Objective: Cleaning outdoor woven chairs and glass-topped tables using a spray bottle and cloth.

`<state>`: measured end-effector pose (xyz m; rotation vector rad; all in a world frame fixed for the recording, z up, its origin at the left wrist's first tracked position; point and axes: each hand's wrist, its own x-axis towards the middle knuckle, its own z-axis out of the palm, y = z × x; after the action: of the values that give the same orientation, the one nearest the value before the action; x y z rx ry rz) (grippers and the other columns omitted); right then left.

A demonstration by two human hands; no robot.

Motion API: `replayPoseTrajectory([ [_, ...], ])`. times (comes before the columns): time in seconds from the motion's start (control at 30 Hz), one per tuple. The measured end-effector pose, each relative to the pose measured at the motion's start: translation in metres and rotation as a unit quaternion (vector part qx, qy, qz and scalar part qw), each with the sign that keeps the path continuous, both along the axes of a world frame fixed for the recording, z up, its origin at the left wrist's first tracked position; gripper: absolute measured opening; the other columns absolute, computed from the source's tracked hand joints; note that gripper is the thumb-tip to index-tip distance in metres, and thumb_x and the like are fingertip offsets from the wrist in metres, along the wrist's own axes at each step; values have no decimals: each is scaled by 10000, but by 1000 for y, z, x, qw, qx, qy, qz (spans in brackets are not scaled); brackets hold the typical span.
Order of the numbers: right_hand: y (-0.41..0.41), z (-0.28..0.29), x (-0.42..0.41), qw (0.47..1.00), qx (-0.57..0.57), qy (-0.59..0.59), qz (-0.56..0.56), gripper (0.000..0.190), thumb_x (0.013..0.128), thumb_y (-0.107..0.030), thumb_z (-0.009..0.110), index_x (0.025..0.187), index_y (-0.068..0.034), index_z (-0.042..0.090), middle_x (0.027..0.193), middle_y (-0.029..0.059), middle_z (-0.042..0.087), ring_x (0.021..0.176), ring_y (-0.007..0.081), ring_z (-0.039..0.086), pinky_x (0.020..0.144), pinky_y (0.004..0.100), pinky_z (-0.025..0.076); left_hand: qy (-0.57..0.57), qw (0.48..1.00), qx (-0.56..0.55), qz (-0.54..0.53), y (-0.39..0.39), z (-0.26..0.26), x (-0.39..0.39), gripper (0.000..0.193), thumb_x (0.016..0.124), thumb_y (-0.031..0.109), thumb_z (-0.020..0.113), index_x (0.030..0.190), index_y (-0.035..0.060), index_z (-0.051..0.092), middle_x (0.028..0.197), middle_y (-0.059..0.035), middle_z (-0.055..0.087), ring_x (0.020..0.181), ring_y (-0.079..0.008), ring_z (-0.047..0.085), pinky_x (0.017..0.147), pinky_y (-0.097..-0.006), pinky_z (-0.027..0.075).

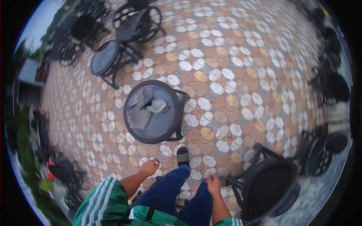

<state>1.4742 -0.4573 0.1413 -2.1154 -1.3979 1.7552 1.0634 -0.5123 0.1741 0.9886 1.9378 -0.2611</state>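
Note:
My left hand (150, 167) hangs low over the tiles with its fingers curled. Nothing shows in it. Beside my right leg is my right hand (213, 184), loosely closed, also with no object visible. Just ahead stands a low round table (154, 139) with a dark frame and a glassy top; neither hand touches it. Grey cloths (140, 118) lie crumpled on its left part. A pale translucent object (157, 106), perhaps a plastic bag or container, rests by them next to a small dark item.
A dark chair (268, 186) stands close on my right. Ahead left are another round table (105, 58) and a dark armchair (133, 26). More dark furniture lines both sides of the patterned tile floor (223, 84). My sandalled foot (183, 158) is before the near table.

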Motion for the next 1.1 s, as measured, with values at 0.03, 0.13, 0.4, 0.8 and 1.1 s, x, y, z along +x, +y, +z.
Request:
replayPoseTrajectory([
  [0.03,26,-2,-13,1000,6,-11,21,297,1063,-277,648,1115,14,673,965,125,777,802,203,757,761,350,588,-11,1000,6,21,2,2,-14,309,1005,372,608,1234,182,694,1046,-194,769,1038,-414,725,881,-523,562],
  [0.13,100,-9,-69,990,74,7,119,306,1065,-289,636,1121,9,673,952,123,781,818,209,764,777,362,583,7,996,1,91,-9,7,-56,307,1008,382,608,1219,177,695,1021,-185,771,1022,-404,732,877,-517,563],
  [0.4,223,7,-201,943,60,3,328,293,1042,-298,650,1127,-21,689,931,110,781,847,203,777,778,351,574,-44,883,45,464,-94,-22,-32,331,1004,377,626,1175,101,694,938,-123,787,956,-327,760,866,-449,567],
  [0.8,382,-15,-284,748,40,-55,661,316,988,-361,668,1102,-68,697,1037,153,787,1005,378,747,860,489,571,-78,732,74,672,16,-53,77,327,1023,334,634,1230,87,689,973,-138,766,856,-269,742,823,-411,569],
  [1.1,495,-36,-331,690,88,-125,708,396,959,-318,725,1266,-96,606,1211,173,731,1060,381,727,902,496,561,-128,601,182,767,141,-65,127,279,1013,210,667,1228,33,679,1000,-102,759,846,-193,716,796,-346,557],
])
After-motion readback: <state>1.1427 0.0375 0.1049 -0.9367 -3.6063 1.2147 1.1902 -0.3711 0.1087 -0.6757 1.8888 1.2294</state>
